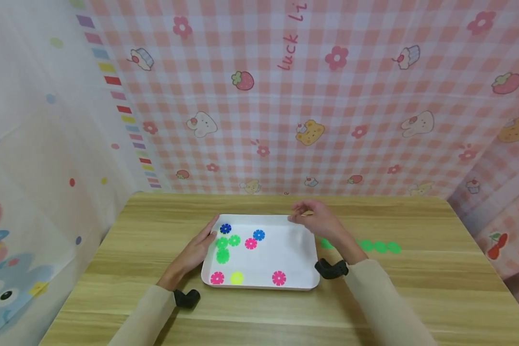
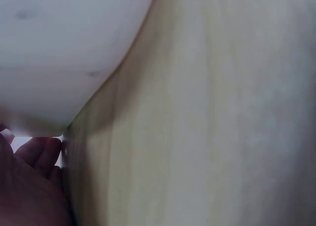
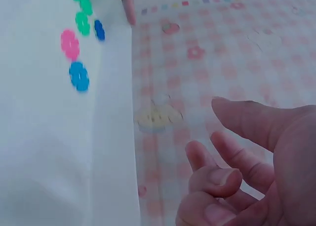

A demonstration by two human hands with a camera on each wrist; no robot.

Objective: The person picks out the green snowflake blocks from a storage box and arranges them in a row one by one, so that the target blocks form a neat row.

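Note:
A white tray [image 1: 290,257] lies on the table and carries several notched snowflake discs. Green discs [image 1: 222,255] cluster at its left, beside a dark blue disc [image 1: 226,228]. A blue disc [image 1: 259,235] and a pink disc [image 1: 251,243] sit near the middle. Along the near wall are a yellow disc [image 1: 237,278] and two more pink discs. My left hand [image 1: 199,251] grips the tray's left rim, thumb inside, fingers along the outside. Over the far right corner hovers my right hand [image 1: 320,222], its fingers loosely bent and holding nothing, as the right wrist view shows.
Several green discs [image 1: 380,247] lie in a row on the wooden table [image 1: 432,283], right of the tray, and one is partly hidden by my right wrist. A pink checked cloth [image 1: 281,105] hangs behind the table, with a pale cloth [image 1: 39,144] at the left.

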